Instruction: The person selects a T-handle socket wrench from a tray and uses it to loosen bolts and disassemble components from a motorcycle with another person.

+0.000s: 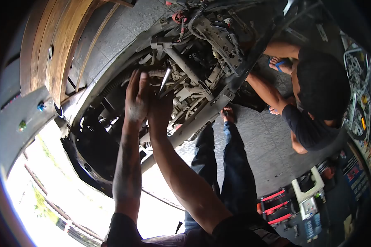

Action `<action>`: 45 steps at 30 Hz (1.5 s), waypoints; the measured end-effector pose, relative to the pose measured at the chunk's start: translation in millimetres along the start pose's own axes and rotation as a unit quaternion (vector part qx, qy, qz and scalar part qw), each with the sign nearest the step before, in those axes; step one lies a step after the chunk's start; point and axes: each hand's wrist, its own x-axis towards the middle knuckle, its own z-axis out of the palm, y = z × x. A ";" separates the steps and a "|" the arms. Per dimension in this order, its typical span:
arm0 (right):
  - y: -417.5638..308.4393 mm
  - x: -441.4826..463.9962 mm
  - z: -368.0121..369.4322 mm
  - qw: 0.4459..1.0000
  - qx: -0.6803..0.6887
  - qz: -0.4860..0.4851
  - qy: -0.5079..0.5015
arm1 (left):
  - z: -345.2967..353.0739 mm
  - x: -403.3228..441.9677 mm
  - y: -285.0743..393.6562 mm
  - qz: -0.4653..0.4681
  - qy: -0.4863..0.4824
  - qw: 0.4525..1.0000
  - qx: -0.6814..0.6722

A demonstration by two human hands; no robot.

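Note:
Over the scooter's exposed engine bay [185,88], my two hands are close together. My left hand [137,96] has its fingers stretched out and pointing away from me; I see nothing in it. Right beside it, my right hand [160,109] is in shadow, closed round a shiny metal tool [165,81] whose bright, slim end sticks out beyond the fingers. The tool's exact kind is hidden by the hand and glare. A grey metal frame tube [183,66] crosses just past my hands, with hoses and dusty engine parts around it.
A co-worker [317,99] crouches on the right, arms reaching toward the vehicle's frame [212,113]. A wooden bench [57,45] stands at upper left. A red-trimmed toolbox [276,206] lies on the floor at lower right, near a rack of parts [358,103].

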 end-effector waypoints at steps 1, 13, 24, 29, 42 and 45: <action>9.4 1.9 -7.7 0.998 0.031 -0.018 -0.054 | 1.4 -18.2 1.1 -0.009 0.066 0.997 0.034; -100.2 -5.1 -127.2 0.839 -0.364 -0.292 -0.279 | 24.6 -82.1 -33.7 -0.002 0.183 0.964 0.195; -118.0 64.4 -27.4 0.231 -0.640 -0.608 -0.410 | 30.9 -85.9 -44.9 -0.025 0.205 0.957 0.206; -104.0 67.2 -30.8 0.270 -0.600 -0.666 -0.351 | 37.3 -87.9 -47.2 0.003 0.263 0.947 0.185; -98.2 67.9 -19.9 0.165 -0.621 -0.660 -0.389 | 50.9 -80.6 -40.9 -0.091 0.333 0.922 0.176; -99.1 71.6 -17.0 0.160 -0.629 -0.641 -0.410 | 53.4 -77.0 -35.1 -0.134 0.350 0.914 0.157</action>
